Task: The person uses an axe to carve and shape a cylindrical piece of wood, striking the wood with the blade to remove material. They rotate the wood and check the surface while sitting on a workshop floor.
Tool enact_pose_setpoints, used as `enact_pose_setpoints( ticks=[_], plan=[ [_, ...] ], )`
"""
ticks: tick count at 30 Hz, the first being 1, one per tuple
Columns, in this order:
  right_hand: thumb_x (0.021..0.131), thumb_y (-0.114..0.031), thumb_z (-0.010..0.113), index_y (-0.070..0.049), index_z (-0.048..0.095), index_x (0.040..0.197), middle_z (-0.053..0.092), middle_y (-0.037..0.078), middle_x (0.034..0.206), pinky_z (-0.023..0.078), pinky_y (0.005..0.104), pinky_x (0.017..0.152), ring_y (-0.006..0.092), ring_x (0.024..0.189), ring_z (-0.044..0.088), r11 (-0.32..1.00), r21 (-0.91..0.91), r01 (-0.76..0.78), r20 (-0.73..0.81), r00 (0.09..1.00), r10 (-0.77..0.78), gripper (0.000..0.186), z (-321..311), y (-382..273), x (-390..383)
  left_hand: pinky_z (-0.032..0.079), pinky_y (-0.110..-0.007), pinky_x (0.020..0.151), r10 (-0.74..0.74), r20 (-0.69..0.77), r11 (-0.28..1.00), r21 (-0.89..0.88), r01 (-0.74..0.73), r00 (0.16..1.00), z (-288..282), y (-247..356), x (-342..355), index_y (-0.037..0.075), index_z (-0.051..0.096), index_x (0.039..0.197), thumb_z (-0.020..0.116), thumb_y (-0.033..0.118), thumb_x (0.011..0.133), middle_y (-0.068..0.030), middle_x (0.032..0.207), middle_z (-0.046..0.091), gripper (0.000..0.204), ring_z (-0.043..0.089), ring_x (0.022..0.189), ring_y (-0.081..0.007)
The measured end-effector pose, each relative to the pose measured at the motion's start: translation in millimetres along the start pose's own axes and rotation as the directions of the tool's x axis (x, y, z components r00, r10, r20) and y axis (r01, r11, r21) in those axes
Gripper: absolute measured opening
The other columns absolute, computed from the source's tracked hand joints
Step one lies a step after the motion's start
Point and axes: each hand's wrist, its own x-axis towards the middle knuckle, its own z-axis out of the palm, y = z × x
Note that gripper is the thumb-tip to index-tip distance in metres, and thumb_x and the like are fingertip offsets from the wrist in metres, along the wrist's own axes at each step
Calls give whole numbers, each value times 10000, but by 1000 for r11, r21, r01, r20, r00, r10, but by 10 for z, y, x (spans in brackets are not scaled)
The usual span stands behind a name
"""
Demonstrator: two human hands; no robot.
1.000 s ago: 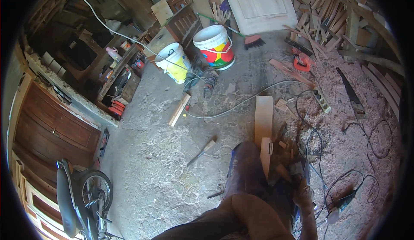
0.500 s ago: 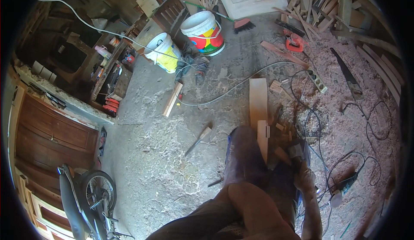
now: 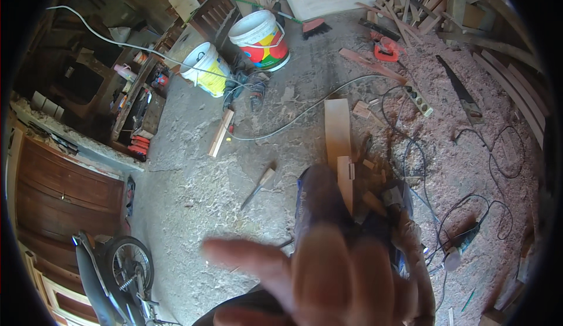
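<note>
1. Dark tool with greyish face (image 3: 394, 197), at my right hand (image 3: 409, 235); shadowed, I can't tell its kind.
2. Brown wood block (image 3: 373, 203), slanted, just left of it.
3. Narrow pale board (image 3: 345, 186) ahead of me, lengthwise, overlapping a wider tan board (image 3: 337, 121) in my view.

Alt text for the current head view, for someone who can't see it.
The person's left hand, blurred, is close to the camera; the right hand is beyond it near wood pieces, its grip unclear. Around them, a workshop floor holds buckets, a handsaw and wood shavings.
</note>
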Motion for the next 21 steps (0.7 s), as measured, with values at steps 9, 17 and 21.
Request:
enact_pose_setpoints(
  ticks=[9, 17, 21],
  plan=[
    [848, -293, 623, -52, 448, 1225, 675, 281, 812, 521, 627, 715, 519, 770, 660, 998, -53, -46, -47, 998, 44, 480, -52, 47, 24, 522, -435, 906, -136, -530, 990, -39, 136, 837, -1211, -655, 88, 138, 455, 1452, 401, 563, 1049, -92, 1424, 545, 588, 609, 1148, -258],
    [857, -254, 602, -57, 405, 1193, 689, 320, 952, 519, 614, 843, 529, 913, 666, 994, -3, -113, 35, 993, 113, 437, -290, -164, -30, 520, -443, 919, -261, -656, 964, -146, 220, 708, -1343, -691, 54, 117, 502, 1398, 433, 563, 1039, -94, 1348, 562, 576, 599, 1125, -259],
    [852, -247, 602, -65, 413, 1197, 682, 323, 946, 517, 622, 822, 538, 906, 658, 996, 35, -82, 10, 997, 82, 434, -237, -97, 1, 521, -437, 904, -338, -651, 941, -231, 247, 680, -1478, -606, 48, 101, 502, 1392, 457, 563, 1030, -110, 1347, 558, 588, 604, 1111, -257]
  ],
)
